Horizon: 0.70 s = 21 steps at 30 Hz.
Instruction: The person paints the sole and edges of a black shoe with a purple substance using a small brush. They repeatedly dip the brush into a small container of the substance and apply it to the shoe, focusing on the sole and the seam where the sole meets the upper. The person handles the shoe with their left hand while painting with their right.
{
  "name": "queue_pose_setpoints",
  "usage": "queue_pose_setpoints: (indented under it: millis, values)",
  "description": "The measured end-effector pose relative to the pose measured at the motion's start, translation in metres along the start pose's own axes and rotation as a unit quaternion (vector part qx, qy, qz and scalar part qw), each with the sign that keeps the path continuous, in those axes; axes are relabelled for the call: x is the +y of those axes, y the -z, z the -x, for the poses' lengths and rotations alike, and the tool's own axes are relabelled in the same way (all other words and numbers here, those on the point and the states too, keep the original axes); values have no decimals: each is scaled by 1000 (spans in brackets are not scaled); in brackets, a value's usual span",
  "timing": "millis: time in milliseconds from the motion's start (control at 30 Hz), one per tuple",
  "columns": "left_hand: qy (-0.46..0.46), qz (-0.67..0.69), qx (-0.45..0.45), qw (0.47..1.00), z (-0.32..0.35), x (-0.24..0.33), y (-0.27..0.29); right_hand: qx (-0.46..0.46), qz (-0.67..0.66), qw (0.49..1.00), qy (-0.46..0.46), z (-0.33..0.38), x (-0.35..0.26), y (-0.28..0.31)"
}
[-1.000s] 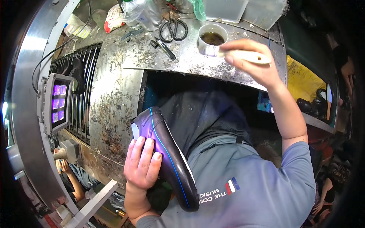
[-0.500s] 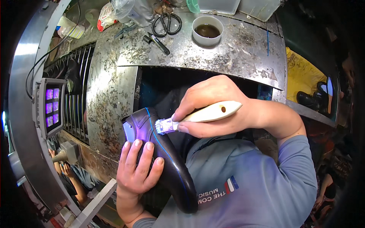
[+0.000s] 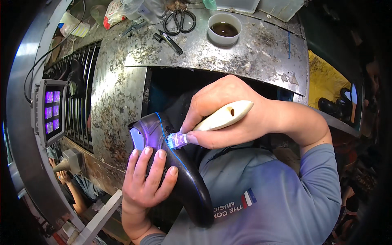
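A black shoe lies slanted against my front, its toe toward my body. A thin bright blue line runs along its length, and purple light shines on its side. Around the shoe's side my left hand grips it, several fingers laid over the leather; the thumb's hold is partly unclear. Pinched in my right hand is a brush with a pale handle that has a hole near its end. Its short, blue-stained bristles touch the shoe at the blue line. The fingers' far side is hidden.
On the worn metal bench stand a white bowl of dark liquid, black scissors and a black marker. A lamp with purple lights hangs at left, beside a rack holding dark shoes. Another person's arm shows lower left.
The brush tip has shifted slightly down along the blue line, and its handle tilts up more steeply. My left hand keeps its hold on the shoe.
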State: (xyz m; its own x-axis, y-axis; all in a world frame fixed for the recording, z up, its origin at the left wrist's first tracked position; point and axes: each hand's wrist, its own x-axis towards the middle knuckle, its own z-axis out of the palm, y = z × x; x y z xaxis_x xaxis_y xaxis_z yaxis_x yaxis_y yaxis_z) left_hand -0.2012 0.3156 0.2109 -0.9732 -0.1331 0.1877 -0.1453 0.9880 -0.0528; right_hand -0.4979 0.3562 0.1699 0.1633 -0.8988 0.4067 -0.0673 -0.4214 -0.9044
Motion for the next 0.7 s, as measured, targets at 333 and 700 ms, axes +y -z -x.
queue_pose_setpoints:
  millis: [333, 700]
  values:
    - [25, -6, 6, 1000, 1, -2, -3, -40, -75, 995, -53, 9, -12, 5]
    - [78, -39, -3, 996, -3, -3, -8, -51, -47, 997, 41, 13, -23, 7]
